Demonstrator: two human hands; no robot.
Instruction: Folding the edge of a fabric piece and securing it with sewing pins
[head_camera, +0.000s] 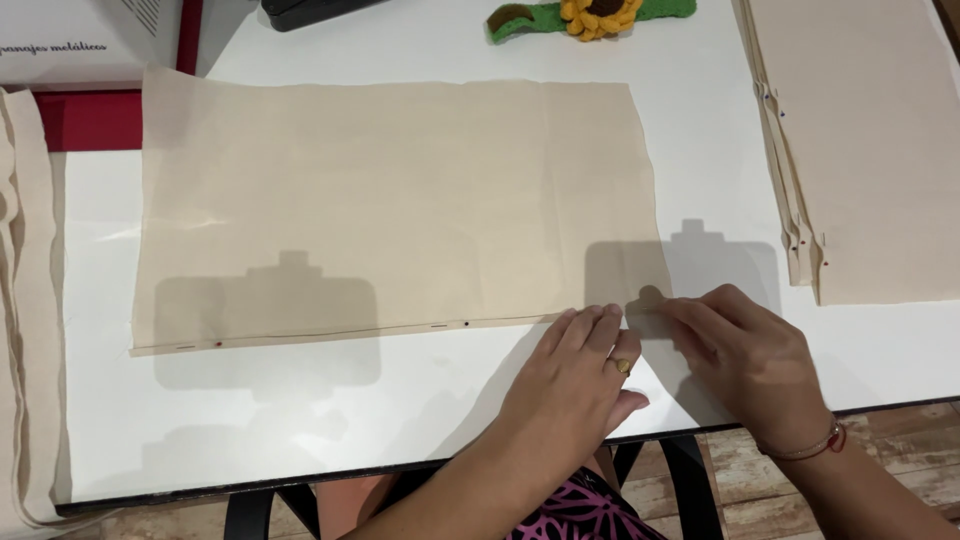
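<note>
Our left hand presses flat, our right hand pinches the beige rectangular cloth's corner; stacked pinned beige panels lie beyond the right.

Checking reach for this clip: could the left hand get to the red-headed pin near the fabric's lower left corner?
Probably yes: the left hand rests at the fabric hem, and only bare table lies between it and the red-headed pin.

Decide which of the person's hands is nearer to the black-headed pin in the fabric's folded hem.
Left. The left hand lies just right of the black-headed pin; the right hand is farther right.
</note>
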